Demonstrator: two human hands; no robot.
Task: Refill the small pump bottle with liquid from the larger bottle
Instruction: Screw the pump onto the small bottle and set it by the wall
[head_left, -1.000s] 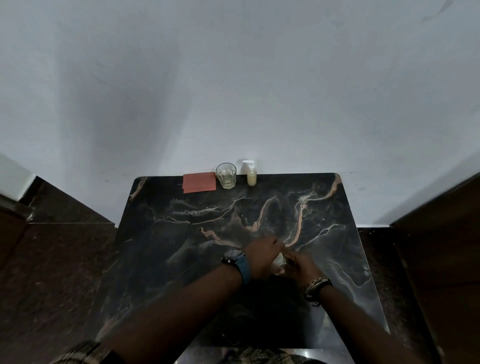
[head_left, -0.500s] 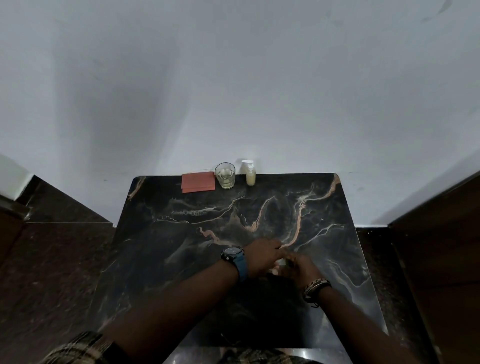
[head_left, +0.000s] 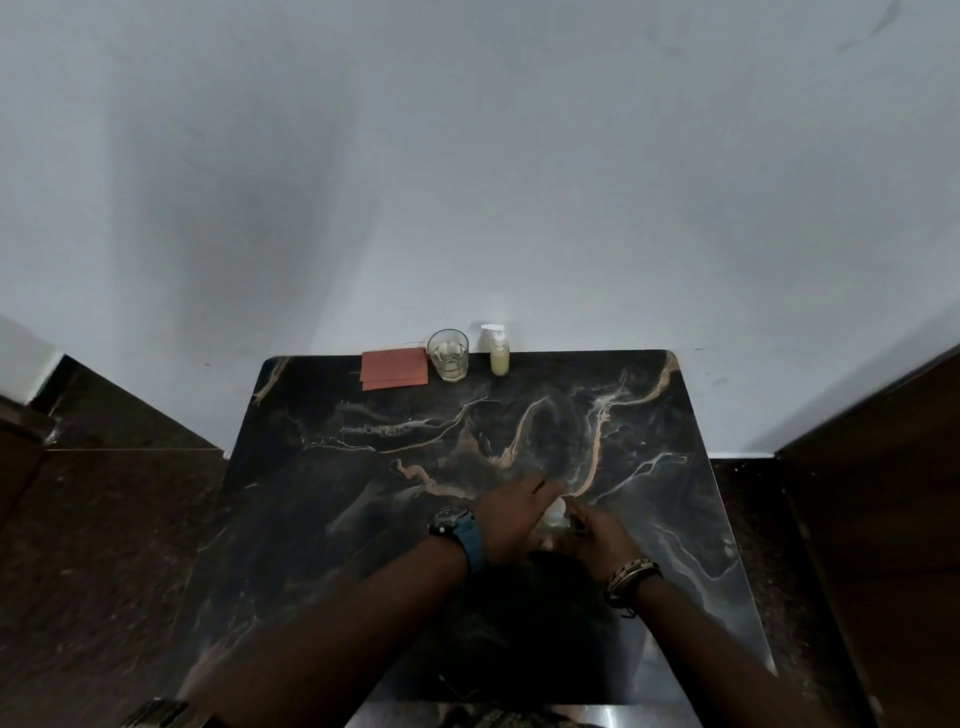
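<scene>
Both hands meet mid-table over a small pale object (head_left: 556, 512), too hidden to identify. The left hand (head_left: 514, 519) lies over it, fingers fairly straight; the right hand (head_left: 597, 535) curls in beside it, grip unclear. The pump bottle (head_left: 499, 352) stands at the far edge of the marble table (head_left: 337, 493), right of a glass (head_left: 448, 356) and a red cloth (head_left: 395, 369).
</scene>
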